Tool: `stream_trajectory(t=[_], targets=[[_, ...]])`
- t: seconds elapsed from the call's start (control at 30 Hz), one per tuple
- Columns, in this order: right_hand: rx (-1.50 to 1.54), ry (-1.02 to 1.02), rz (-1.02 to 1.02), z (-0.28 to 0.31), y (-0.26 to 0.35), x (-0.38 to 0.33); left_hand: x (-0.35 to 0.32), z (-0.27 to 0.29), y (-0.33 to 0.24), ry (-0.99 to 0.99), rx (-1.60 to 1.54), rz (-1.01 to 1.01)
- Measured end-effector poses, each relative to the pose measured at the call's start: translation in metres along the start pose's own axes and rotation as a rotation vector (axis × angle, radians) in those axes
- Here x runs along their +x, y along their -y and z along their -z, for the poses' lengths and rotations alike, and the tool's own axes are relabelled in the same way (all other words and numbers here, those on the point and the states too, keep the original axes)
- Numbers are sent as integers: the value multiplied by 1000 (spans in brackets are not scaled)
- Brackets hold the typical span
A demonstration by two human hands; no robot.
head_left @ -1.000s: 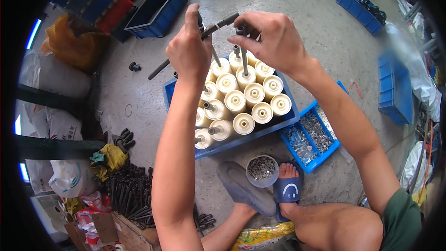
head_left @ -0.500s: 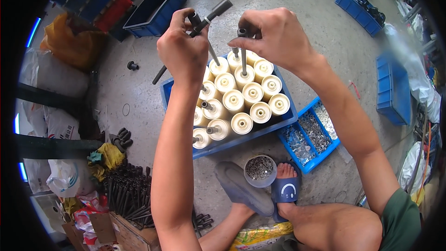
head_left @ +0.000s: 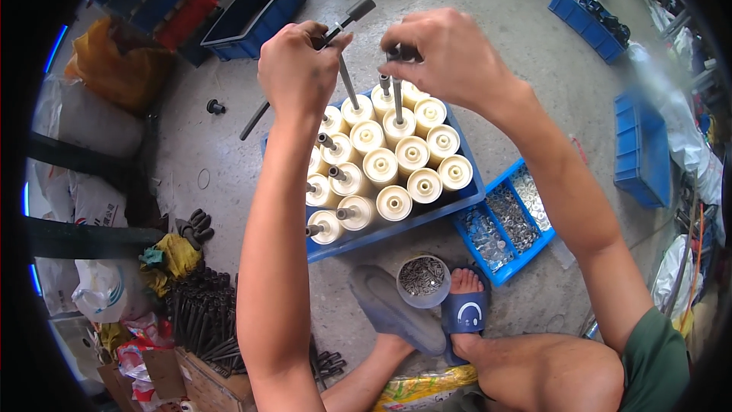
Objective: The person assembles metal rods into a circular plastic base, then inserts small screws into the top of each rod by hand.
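My left hand (head_left: 300,70) is closed around a long dark rod (head_left: 359,11) with a thick sleeve-like end, which slants across my fist. Below those fingers, another rod (head_left: 348,80) stands in one of the cream cylinders (head_left: 380,165); whether the hand touches it is hard to see. The fingers of my right hand (head_left: 446,50) are closed on the dark top of a rod (head_left: 397,103) standing in a neighbouring cylinder. The cylinders are packed upright in a blue crate (head_left: 427,220). Several on the left have rod ends sticking out; others show bare centre holes.
A blue divided tray (head_left: 499,278) of small metal parts sits right of the crate. A bowl of small metal pieces (head_left: 424,278) stands by my feet. Dark rods (head_left: 202,313) are heaped at lower left, beside a cardboard box (head_left: 206,378). Blue bins (head_left: 259,19) stand farther off.
My left hand has shifted slightly down, its fingers now lower around the rods. My right hand has moved slightly left and its fingers now cover the rod top. The view has shifted a little.
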State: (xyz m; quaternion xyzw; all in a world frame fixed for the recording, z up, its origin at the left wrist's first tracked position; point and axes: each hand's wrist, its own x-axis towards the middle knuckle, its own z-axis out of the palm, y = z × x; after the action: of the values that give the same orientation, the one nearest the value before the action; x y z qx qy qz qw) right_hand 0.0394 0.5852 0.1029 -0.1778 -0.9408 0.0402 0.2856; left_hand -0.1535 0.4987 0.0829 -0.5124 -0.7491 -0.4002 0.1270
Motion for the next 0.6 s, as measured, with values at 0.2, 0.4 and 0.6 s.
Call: stream_trajectory(t=[0.2,0.4,0.6], targets=[[47,154,-21,-16,-5,-3,-3,-3,18,69,-34,20],[-30,342,-106,-26,3,-8,17,9,6,316,172,195],[-10,328,-74,-39,-2,-14,8,3,0,438,228,323]])
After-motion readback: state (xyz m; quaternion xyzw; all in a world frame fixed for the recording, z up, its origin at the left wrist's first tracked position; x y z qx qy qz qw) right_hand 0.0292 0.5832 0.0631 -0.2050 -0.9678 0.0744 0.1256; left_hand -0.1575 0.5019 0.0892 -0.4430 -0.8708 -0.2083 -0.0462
